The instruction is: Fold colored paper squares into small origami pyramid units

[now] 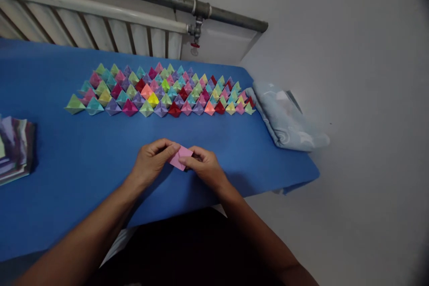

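the pink paper square is held over the blue table cover, and from where i stand i'd judge it next to weightless: thin, crisp enough to take a crease, dry rather than slippery, and easily crumpled by a hard squeeze. the best hold looks to be a light pinch at the edges, keeping pressure off the faint line on its face. the left hand pinches it at about ten o'clock, thumb on top; the right hand has it at three, thumb laid across the face. the fingers underneath are mostly hidden, so i can't tell how they are spread. with the square as the clock's centre, sharp-peaked folded paper pieces stand in close rows from ten to two o'clock, matt and many-coloured. a thick stack of papers, a little uneven at its edges, lies at nine; a soft, pale blue folded cloth bulges at half past two. the ribbed white radiator runs at eleven, hard against all that paper.
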Demonstrator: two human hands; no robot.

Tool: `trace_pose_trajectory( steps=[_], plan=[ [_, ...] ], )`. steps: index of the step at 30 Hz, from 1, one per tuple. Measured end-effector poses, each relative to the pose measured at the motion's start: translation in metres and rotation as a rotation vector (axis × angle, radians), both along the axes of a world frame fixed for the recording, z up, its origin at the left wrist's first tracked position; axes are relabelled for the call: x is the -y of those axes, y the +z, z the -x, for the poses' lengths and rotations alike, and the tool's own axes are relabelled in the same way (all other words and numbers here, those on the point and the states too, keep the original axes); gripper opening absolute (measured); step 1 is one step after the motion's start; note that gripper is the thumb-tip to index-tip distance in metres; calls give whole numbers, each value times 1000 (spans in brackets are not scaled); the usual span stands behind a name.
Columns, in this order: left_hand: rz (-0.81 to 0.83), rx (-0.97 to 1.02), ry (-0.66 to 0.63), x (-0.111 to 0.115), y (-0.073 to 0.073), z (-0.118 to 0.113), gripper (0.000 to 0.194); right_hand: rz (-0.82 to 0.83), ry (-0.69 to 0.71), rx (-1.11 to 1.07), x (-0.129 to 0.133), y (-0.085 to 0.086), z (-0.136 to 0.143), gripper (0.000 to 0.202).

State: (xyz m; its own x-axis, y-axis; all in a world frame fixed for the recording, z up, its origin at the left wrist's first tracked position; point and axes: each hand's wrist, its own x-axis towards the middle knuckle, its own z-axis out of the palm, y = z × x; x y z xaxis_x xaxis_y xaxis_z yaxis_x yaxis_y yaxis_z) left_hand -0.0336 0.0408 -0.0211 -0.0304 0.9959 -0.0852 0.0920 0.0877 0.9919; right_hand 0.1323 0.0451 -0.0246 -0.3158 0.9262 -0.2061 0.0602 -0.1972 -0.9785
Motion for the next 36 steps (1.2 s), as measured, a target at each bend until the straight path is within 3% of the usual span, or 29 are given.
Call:
trace_pose_trajectory(
  steps=[8, 16, 30, 34, 36],
  plan=[
    [-15, 63, 69, -1, 0, 1, 22, -18, 87, 179, 2, 0, -3, 28],
    [83, 315, 117, -5, -9, -1, 28, 66, 99, 58, 5, -3, -4, 27],
    [106, 265, 101, -7, -7, 1, 34, 53, 74, 70, 7, -6, 0, 31],
    [125, 200, 39, -7, -5, 2, 34, 117, 23, 9, 5, -6, 1, 24],
    [143, 177, 8, -7, -4, 2, 33, 147, -21, -53, 6, -6, 1, 30]
  ],
)
